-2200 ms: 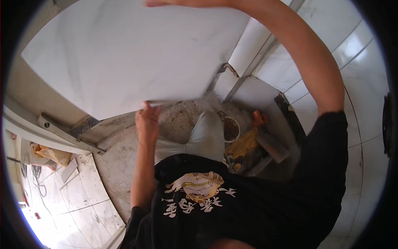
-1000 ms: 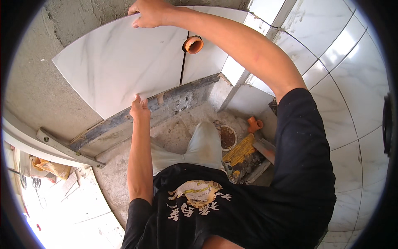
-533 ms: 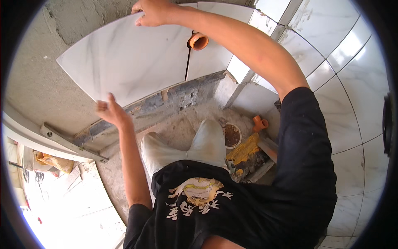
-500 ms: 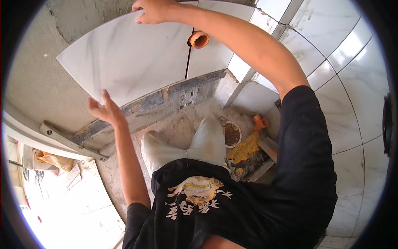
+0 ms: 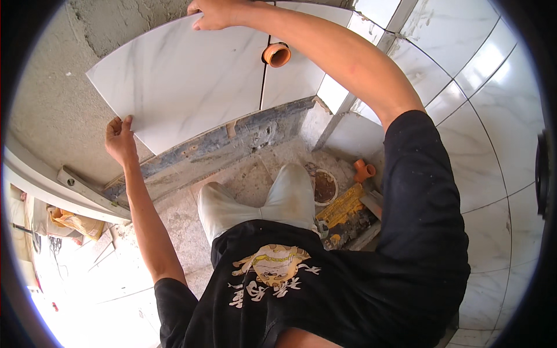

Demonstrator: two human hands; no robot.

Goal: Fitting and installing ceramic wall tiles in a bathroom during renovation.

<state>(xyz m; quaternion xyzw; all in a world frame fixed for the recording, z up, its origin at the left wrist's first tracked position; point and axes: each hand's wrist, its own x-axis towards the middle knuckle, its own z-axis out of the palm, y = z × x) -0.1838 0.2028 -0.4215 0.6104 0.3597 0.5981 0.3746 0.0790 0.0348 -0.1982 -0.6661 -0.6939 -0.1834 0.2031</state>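
White marbled tile (image 5: 180, 81) is stood against the wall ahead, its lower edge met in this view by a dark, scuffed ledge (image 5: 243, 129). Nearest, a black T-shirt (image 5: 371, 296) with a pale printed figure is seen, and past it light trousers (image 5: 287, 194) with the knees bent over a stained floor (image 5: 243, 165). Beside the knee at the right, a worn yellow-and-black object (image 5: 343, 207) is laid, its kind not made out; just beyond it are placed a round container (image 5: 336, 190) with brown contents and a loose orange pipe fitting (image 5: 364, 170).

Further off, the tile's left edge is touched by the left hand (image 5: 120, 139), its thumb raised and its fingers curled narrow; whether the edge is gripped cannot be told. Its top edge is held by the right hand (image 5: 214, 13), the thumb laid on the face and the fingers hooked over the rim. Between this tile and a 2nd white tile (image 5: 296, 75) at its right a dark gap is left, and out of that gap an orange pipe stub (image 5: 277, 55) is projected. Behind, bare grey wall (image 5: 46, 98) is exposed, with rough mortar (image 5: 110, 23) spread higher up.
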